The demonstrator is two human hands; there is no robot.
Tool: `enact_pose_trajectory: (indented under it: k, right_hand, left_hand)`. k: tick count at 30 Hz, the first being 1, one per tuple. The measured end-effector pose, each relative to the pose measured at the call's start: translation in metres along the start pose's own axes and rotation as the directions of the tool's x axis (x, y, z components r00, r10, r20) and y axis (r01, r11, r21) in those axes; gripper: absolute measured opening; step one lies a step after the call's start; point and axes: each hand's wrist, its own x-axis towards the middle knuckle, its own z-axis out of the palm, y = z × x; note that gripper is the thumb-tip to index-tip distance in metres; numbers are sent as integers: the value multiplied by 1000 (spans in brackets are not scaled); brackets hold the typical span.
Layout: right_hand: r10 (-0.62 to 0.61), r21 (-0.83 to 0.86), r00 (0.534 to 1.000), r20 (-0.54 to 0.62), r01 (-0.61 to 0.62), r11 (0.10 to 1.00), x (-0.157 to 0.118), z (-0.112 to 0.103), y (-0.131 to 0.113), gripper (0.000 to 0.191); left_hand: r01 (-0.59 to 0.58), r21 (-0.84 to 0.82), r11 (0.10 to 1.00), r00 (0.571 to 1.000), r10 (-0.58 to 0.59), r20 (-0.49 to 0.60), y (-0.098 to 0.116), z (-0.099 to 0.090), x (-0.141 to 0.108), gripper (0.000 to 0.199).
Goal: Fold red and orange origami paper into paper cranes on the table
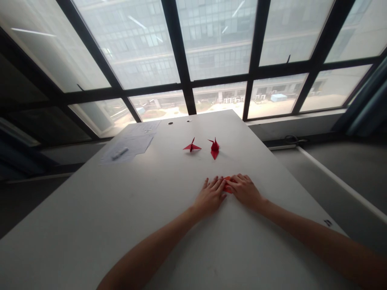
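Note:
A small folded piece of orange-red origami paper (229, 188) lies on the white table (145, 217), mostly covered by my hands. From the left, my left hand (211, 194) rests flat with its fingers spread, fingertips at the paper's left side. My right hand (245, 191) is bent over the paper's right part, its fingers curled onto it and pressing it. Beyond my hands stand two red paper cranes: the left crane (191, 147) has its wings spread, and the right crane (214, 148) sits a short way beside it.
Printed sheets (136, 143) lie at the table's far left, with a grey-white cylindrical object (120, 153) on top. Two round holes pierce the far end of the table, by the large windows (217, 36). A blue curtain (367, 100) hangs at the right.

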Motion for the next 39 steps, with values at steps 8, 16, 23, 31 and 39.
enact_pose_trajectory:
  k: [8, 16, 23, 31, 39]
  right_hand:
    - [118, 93, 990, -76, -111, 989, 3, 13, 6, 18]
    - [100, 83, 993, -57, -96, 992, 2, 12, 7, 20]
    - [106, 101, 993, -60, -99, 990, 2, 14, 8, 19]
    - [183, 144, 978, -104, -167, 975, 0, 15, 13, 27]
    - [263, 202, 958, -110, -238, 950, -1, 19, 13, 27]
  left_hand:
    - [46, 31, 998, 996, -48, 69, -5, -5, -7, 68]
    - [293, 30, 956, 955, -294, 47, -15, -15, -13, 58]
    - [249, -202, 947, 943, -284, -172, -19, -12, 7, 27]
    - [210, -403, 891, 941, -296, -165, -31, -4, 12, 19]
    - [222, -449, 866, 942, -309, -130, -35, 0, 12, 16]
